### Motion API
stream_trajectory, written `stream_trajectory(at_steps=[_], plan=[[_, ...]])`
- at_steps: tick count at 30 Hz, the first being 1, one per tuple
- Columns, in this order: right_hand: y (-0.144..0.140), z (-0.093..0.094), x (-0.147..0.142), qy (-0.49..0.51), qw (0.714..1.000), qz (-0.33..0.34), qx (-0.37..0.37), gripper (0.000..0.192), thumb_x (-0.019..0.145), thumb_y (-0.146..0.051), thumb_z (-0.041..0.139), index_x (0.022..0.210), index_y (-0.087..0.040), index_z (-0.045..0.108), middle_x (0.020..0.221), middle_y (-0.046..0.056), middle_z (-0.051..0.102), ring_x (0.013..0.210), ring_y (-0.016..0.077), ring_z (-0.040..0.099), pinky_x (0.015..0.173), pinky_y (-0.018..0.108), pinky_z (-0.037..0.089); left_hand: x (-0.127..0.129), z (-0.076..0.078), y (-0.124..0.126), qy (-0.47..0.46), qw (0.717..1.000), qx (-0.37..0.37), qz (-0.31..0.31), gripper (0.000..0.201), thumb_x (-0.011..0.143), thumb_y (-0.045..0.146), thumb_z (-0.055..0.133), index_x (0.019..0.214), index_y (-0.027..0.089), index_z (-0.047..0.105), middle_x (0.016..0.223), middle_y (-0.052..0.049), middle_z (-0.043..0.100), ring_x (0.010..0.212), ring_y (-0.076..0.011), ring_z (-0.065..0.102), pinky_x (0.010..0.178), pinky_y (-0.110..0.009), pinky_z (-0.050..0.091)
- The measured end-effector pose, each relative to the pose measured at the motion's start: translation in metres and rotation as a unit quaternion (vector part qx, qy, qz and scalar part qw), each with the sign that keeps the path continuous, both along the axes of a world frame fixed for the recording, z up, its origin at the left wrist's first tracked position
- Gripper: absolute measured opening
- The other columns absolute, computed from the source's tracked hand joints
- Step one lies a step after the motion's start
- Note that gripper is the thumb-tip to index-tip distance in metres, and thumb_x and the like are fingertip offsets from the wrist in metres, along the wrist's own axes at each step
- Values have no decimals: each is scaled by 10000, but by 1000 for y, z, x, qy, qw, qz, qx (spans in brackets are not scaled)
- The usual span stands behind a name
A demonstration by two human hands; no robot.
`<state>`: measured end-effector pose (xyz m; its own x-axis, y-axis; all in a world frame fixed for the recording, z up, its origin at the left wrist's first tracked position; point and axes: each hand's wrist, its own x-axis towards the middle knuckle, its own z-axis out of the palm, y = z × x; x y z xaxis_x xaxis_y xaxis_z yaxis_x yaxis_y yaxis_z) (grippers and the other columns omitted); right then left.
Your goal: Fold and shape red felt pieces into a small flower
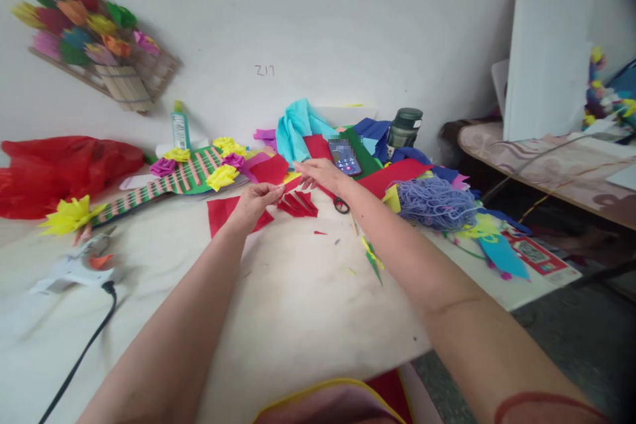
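Both hands are over the table, close together. My left hand pinches one end of a thin red strip of paper or cloth. At its other end is my right hand, its fingertips closed about the strip. Just beneath lie several cut red pieces in a small pile. A flat red sheet lies partly behind my left hand. Beside my right wrist rest scissors, of which a black handle loop shows; my right forearm hides part of that area.
A green guitar-shaped craft with yellow and purple flowers lies left. A white glue gun with a black cord stands nearer. Behind are a phone, a dark bottle and coloured sheets. Bluish yarn sits right.
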<state>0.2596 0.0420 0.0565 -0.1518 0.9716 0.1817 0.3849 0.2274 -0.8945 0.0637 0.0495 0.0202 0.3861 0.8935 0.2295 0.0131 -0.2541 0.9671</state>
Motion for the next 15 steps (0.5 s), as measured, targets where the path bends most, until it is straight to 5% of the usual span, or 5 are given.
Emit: stream_trajectory(at_steps=[4,15], plan=[[-2,-7,-19,1,1000,12,-2,310,716,-432,682,707,-136,589,541,-12,591,460,90,557,462,194,412,-4,2,0,13,1000,-5,-23,328,628,464,720,658,146,645,621,-22,597,593,-123,516,617,-258,410],[-5,-20,-30,16,998,-28,51,208,782,-318,601,645,-163,582,471,-48,535,384,73,464,443,207,379,-18,8,9,79,997,20,11,358,609,469,729,501,164,576,456,-5,527,437,-93,438,479,-240,366]])
